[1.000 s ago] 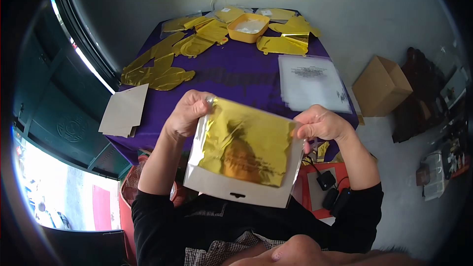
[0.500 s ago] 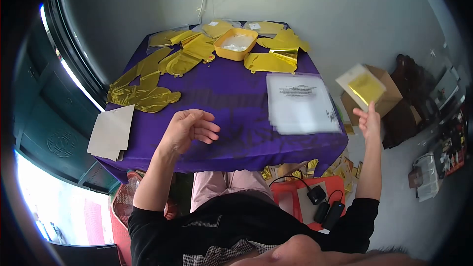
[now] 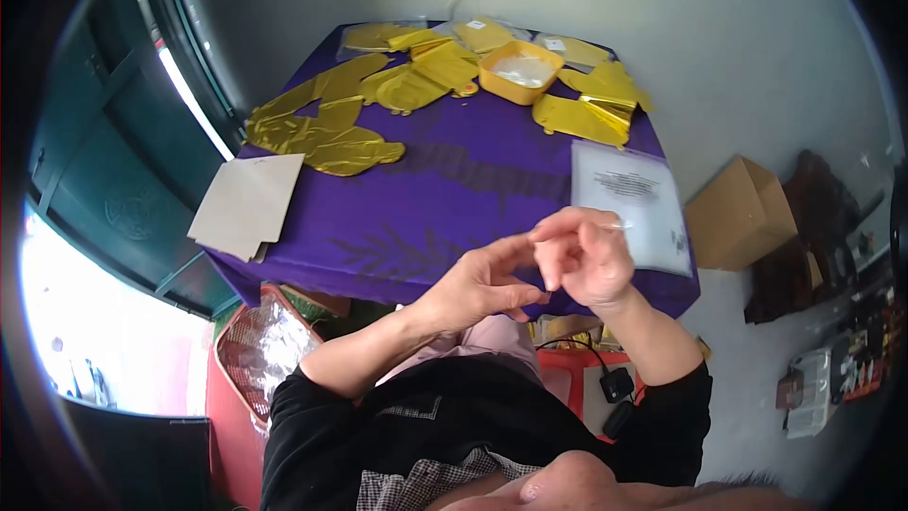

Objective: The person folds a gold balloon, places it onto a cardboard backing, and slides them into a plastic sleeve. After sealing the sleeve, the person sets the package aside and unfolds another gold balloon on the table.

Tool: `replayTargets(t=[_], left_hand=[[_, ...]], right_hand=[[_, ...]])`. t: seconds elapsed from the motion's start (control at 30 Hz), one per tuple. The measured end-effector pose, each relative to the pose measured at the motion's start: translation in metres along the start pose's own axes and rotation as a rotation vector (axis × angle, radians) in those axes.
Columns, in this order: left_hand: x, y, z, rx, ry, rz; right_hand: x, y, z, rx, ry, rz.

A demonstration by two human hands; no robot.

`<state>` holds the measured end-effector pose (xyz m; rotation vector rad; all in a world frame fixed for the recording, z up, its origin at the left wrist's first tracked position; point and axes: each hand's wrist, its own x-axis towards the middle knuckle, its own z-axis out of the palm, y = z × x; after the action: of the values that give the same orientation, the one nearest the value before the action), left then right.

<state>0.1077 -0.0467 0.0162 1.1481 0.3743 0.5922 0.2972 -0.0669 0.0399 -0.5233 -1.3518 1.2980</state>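
My left hand is over the front edge of the purple-covered table, its fingers and thumb apart with nothing between them. Close against its fingertips, my right hand is raised with loosely bent, spread fingers and holds nothing I can see. Behind my right hand lies a stack of clear plastic bags printed with dark text, partly covered by that hand. At the table's left front corner rests a small pile of pale grey cards. A flat gold foil balloon is spread out beyond them.
More gold foil pieces lie along the back, around a yellow tub with whitish contents. A cardboard box stands right of the table. Below left is a woven basket with clear plastic inside; a red stool is below right.
My right hand has come in from the right, beside my left hand, and has let go of the clear packet with gold foil, which is out of sight. The view has shifted.
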Motion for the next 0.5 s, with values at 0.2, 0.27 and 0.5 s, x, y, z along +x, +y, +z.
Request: replayTargets(t=[0.2, 0.27, 0.5], left_hand=[[-0.042, -0.01, -0.042, -0.156, 0.23, -0.098], [-0.064, -0.006, -0.056, -0.14, 0.306, -0.092], [-0.195, -0.011, -0.162, 0.405, 0.613, -0.165]], right_hand=[[0.034, 0.059, 0.044, 0.149, -0.009, 0.113], [0.044, 0.073, 0.049, 0.176, -0.183, 0.212], [0.096, 0.105, 0.041, -0.685, -0.466, -0.068]])
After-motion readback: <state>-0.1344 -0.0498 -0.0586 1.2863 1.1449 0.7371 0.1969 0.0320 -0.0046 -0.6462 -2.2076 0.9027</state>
